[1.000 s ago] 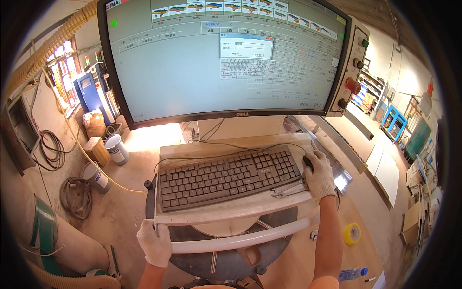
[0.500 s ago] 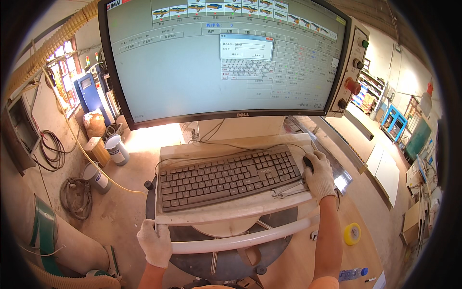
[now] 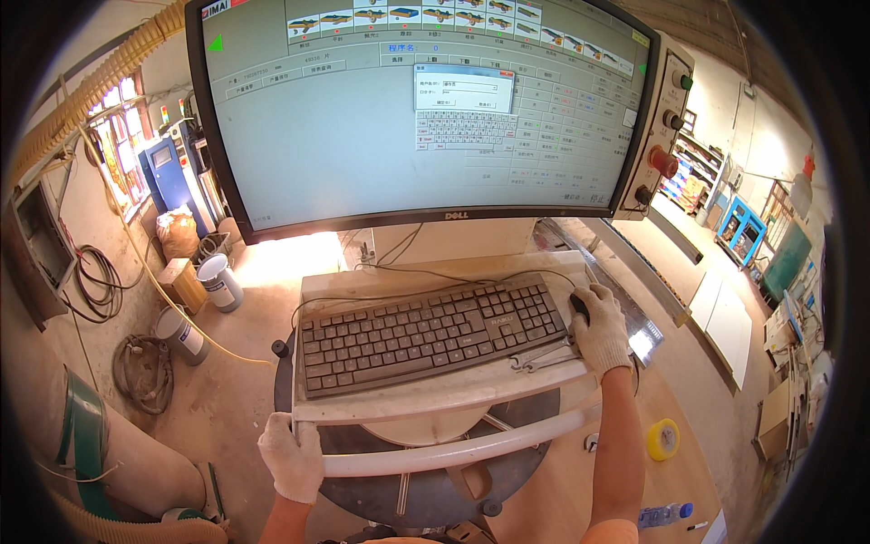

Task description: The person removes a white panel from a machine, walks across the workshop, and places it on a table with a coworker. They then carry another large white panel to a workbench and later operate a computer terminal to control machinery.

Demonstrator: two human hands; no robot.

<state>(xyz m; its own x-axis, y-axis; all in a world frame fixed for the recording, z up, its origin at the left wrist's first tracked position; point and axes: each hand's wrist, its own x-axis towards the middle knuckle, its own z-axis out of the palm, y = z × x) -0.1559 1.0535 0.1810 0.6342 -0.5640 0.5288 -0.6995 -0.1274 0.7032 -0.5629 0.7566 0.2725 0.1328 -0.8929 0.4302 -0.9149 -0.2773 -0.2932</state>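
My right hand [image 3: 602, 328], in a light knitted glove, rests over a black computer mouse [image 3: 581, 308] at the right end of the keyboard tray [image 3: 444, 403]. Its fingers curl round the mouse and hide most of it. A dark keyboard [image 3: 433, 335] lies on the tray, left of the mouse. At the tray's front left corner, my left hand [image 3: 292, 458], gloved likewise, is closed round the edge beside a white front rail [image 3: 435, 455]. Above the tray stands a wide monitor [image 3: 317, 145] showing a small dialog box and an on-screen keyboard.
Small open-end wrenches [image 3: 544, 356] lie between keyboard and right wrist. A red knob [image 3: 664, 163] and other controls line the monitor's right side. Yellow tape [image 3: 662, 440] and a plastic bottle [image 3: 662, 516] are at lower right. Buckets [image 3: 220, 282] and a coiled hose [image 3: 143, 374] stand left.
Green arrow marks now show near the left and right sides of the screen. Both hands keep their places, on the tray corner and the mouse.
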